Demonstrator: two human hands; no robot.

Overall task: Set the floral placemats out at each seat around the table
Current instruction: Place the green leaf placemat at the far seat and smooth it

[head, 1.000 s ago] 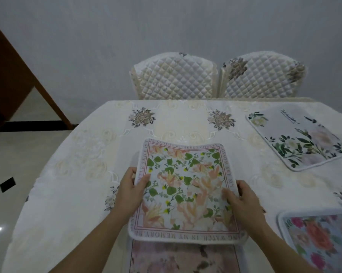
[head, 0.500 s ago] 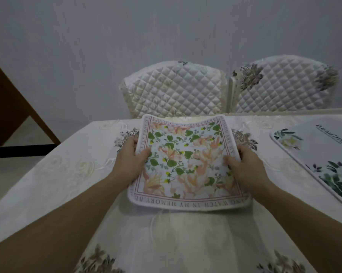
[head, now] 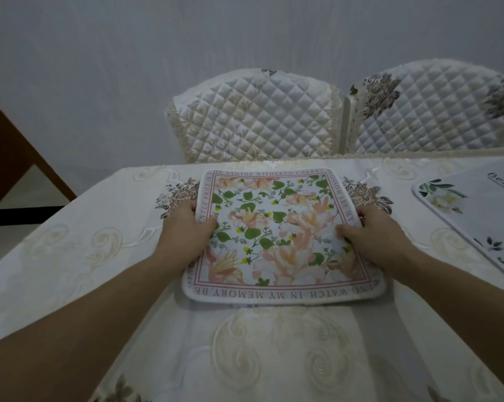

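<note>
A floral placemat (head: pixel 277 236) with pink blossoms, green leaves and a lettered border lies at the far side of the table (head: pixel 71 256), in front of the left quilted chair (head: pixel 253 117). My left hand (head: pixel 184 230) grips its left edge, thumb on top. My right hand (head: pixel 375 230) grips its right edge the same way. The mat's near edge casts a shadow and sits slightly off the cloth. A second placemat (head: pixel 477 216), white with green leaves and the word "Beautiful", lies at the right in front of the other chair (head: pixel 430 108).
The table wears a cream embroidered cloth with grey-brown flower motifs (head: pixel 175 195). A pale wall stands behind the two chairs. A brown wooden panel (head: pixel 10 158) and tiled floor show at the left.
Both hands carried the pink floral placemat forward across the table from the near stack to the far seat and lowered it. My view moved forward; the near placemats have left the frame.
</note>
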